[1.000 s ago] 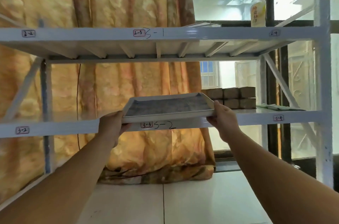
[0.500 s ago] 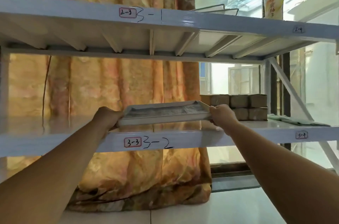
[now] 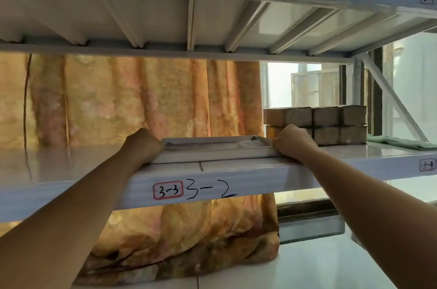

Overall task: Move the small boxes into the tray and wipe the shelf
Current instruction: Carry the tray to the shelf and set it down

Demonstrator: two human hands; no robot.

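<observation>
1. Since one second ago, the tray [image 3: 212, 155] has gone from the air in front of the rack down onto the shelf [image 3: 236, 178]. It now lies flat near the front edge, above the label "3-3".
2. Left hand [image 3: 144, 144] grips the left end of the tray and right hand [image 3: 293, 142] grips the right end. On both hands the fingers are curled around the rim, so both are closed on the tray.
3. I judge the tray to be stiff, shallow and light, because it keeps its shape when it is held only at the two ends. The shelf looks glossy, so the tray may slide easily on it.
4. Small boxes [image 3: 331, 123] stand in two layers on the same shelf, just beside the tray on the right and behind the right hand. None is in the tray yet.
5. They look like brown cardboard with a shiny wrap: probably light and stiff, but a little slippery. A hold on two opposite side faces, starting with the top layer, seems safest, so that the stack does not fall over.
6. Green cloth [image 3: 402, 144] lies flat on the shelf to the right of the boxes. It is soft and can be taken anywhere for the wiping.
</observation>
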